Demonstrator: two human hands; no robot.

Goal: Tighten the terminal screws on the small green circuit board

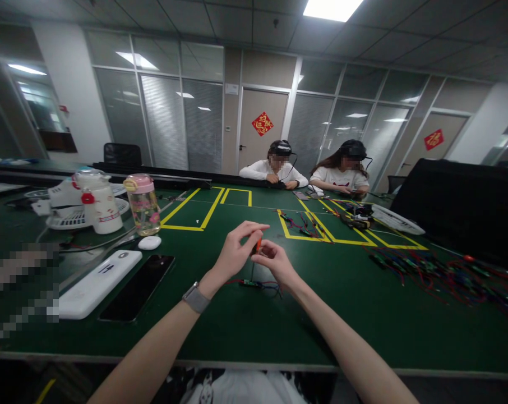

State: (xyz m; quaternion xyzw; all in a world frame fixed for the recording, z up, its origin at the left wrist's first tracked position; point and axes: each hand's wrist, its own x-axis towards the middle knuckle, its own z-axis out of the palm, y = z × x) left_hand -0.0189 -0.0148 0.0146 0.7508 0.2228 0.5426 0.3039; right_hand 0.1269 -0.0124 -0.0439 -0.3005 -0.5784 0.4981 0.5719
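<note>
1. Green bench (245, 331), marked with yellow tape rectangles, filling most of the view from the near edge to the far edge.
2. Two other people seated at the far edge, each with hands down on the bench surface, well apart from the near pair of hands.
3. Tangle of coloured wires (439, 272) spread along the right side of the bench, toward the right edge.
4. White flat device (97, 283) and black phone (138, 287) lying side by side near the left near corner, both slanted with long axes running from the near edge toward the far right.
5. White bottle (100, 205) and clear bottle with pink lid (143, 203) upright near the left edge, a small white oval case (149, 242) just in front.
6. Left hand (236, 253), raised over the middle of the bench, fingers curled, thumb and forefinger pinched on the top of the small orange tool (258, 245); grey watch on the wrist.
7. Right hand (275, 262), just beside the left, fingertips closed on the same tool from the other side.
8. Small orange tool, long axis close to upright, thin dark shaft pointing down at the small circuit board (250, 284).
9. Small circuit board lying flat on the bench below both hands, red and blue wires trailing from it; long axis roughly left to right.
</note>
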